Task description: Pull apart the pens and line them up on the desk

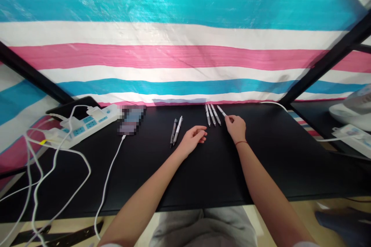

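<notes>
My right hand [236,127] pinches the lower part of a white pen [222,110], whose far end points up and left toward the back of the table. Just left of it, three similar white pens [212,115] lie side by side in a slanting row. Over the table in the middle, my left hand [195,139] is loosely curled, thumb and forefinger apart, and no object shows in it. To its left lie a dark grey pen [174,132] and another white pen [177,130], close together.
A phone [131,119], blurred out, lies on the black table [139,177] with a white cable [108,173] running from it. A white power strip [89,125] with plugs and tangled cords sits at the left. Behind the table hangs a striped sheet [185,58]; black frame bars slant at both sides.
</notes>
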The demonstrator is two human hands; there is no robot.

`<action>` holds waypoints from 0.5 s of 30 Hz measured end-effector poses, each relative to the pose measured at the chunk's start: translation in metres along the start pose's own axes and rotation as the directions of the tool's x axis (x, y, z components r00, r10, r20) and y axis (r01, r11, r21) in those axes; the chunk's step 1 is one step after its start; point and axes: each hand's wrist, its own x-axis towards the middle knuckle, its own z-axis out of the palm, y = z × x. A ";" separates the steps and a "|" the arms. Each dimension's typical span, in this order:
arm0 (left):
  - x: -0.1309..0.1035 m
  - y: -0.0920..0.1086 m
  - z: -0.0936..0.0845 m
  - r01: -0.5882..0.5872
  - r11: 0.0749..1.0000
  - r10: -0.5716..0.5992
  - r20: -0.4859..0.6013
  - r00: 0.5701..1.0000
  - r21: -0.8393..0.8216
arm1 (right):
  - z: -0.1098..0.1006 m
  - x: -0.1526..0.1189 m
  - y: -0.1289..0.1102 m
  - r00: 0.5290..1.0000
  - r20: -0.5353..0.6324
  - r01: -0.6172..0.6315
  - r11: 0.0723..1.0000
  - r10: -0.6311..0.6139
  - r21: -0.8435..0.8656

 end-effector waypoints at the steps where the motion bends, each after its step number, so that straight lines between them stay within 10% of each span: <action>1: 0.000 -0.001 0.000 -0.002 1.000 0.002 0.005 1.000 0.004 | 0.003 0.000 -0.002 1.000 0.017 0.010 0.999 -0.009 -0.036; 15: 0.001 -0.001 0.000 -0.027 0.999 0.025 0.026 0.999 0.047 | 0.007 -0.005 -0.006 0.987 0.112 0.110 0.993 -0.114 0.048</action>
